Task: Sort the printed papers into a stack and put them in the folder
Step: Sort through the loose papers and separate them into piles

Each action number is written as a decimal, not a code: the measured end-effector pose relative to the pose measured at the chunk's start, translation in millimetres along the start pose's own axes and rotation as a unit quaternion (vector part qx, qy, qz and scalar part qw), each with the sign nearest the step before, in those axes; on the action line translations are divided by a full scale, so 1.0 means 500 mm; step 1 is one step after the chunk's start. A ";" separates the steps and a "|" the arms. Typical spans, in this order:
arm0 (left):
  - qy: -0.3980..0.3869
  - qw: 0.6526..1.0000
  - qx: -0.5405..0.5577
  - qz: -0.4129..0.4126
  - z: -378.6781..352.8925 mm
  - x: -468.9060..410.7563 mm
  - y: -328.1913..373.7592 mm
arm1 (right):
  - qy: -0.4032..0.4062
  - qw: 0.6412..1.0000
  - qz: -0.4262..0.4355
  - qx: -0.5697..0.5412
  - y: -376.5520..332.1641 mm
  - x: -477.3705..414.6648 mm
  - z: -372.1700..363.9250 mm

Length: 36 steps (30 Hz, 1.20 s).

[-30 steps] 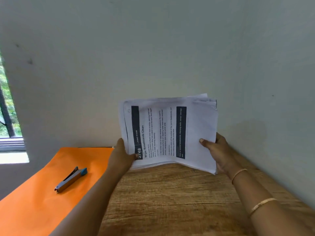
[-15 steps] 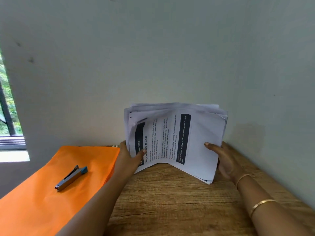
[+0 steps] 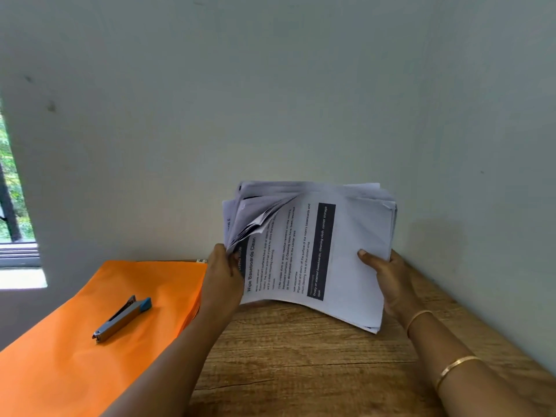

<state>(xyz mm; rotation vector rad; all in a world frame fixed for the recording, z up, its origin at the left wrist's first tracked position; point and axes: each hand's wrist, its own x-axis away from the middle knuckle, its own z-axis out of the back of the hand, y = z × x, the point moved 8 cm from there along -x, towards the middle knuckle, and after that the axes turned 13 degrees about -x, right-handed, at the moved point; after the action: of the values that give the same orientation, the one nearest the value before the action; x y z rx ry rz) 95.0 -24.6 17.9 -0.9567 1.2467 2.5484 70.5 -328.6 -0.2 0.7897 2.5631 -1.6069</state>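
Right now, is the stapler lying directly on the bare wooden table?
No, the stapler lies on top of the orange folder, which sits left of the bare wooden table surface.

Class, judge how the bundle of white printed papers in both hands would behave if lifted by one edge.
Probably floppy: the bundle of white printed papers bows between the left hand and right hand. Sheets likely slip apart: the upper-left edges fan unevenly.
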 end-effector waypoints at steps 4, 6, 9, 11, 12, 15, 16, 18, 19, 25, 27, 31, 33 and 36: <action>0.010 0.999 0.031 0.030 0.010 0.003 -0.013 | -0.030 0.999 0.007 0.014 -0.008 0.000 -0.013; 0.004 0.998 0.044 0.041 0.009 0.008 -0.020 | -0.036 0.999 -0.005 0.007 0.000 0.003 -0.011; 0.015 0.998 0.047 0.044 0.016 0.012 -0.022 | -0.046 0.999 -0.022 -0.018 0.006 0.008 -0.007; 0.033 0.997 0.055 0.035 0.023 0.015 -0.017 | -0.052 0.998 -0.017 -0.023 0.003 0.010 -0.007; 0.043 0.997 0.057 0.025 0.027 0.017 -0.014 | -0.053 0.998 -0.014 -0.020 0.002 0.007 -0.006; 0.053 0.997 0.056 0.019 0.031 0.017 -0.010 | -0.050 0.998 -0.010 -0.022 -0.003 0.007 -0.010; 0.043 0.997 0.057 0.031 0.027 0.016 -0.014 | -0.051 0.998 -0.014 -0.022 0.000 0.006 -0.007; 0.005 0.998 0.053 0.045 0.007 0.014 -0.026 | -0.061 0.998 -0.022 -0.014 0.008 0.007 -0.006; -0.010 0.998 0.046 0.039 -0.002 0.014 -0.031 | -0.067 0.997 -0.026 -0.010 0.012 0.011 -0.007; 0.024 0.999 0.023 0.000 0.009 0.019 -0.018 | -0.074 0.997 -0.010 -0.007 -0.006 0.010 -0.014; 0.037 0.999 0.036 -0.002 0.012 0.018 -0.017 | -0.077 0.997 -0.003 -0.004 -0.013 0.008 -0.021; -0.066 0.997 -0.010 0.040 -0.031 0.021 -0.053 | -0.056 0.997 -0.030 0.048 0.019 0.009 -0.001; -0.097 0.993 -0.041 0.044 -0.046 0.025 -0.066 | -0.060 0.993 -0.042 0.091 0.034 0.011 0.008; -0.093 0.994 -0.042 0.050 -0.044 0.023 -0.060 | -0.068 0.989 -0.043 0.123 0.032 0.007 0.008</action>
<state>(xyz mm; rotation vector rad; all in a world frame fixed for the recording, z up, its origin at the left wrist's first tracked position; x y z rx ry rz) 108.1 -23.5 -18.9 -0.6689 1.1716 2.7122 73.1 -324.8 -16.4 0.5621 2.3662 -1.9574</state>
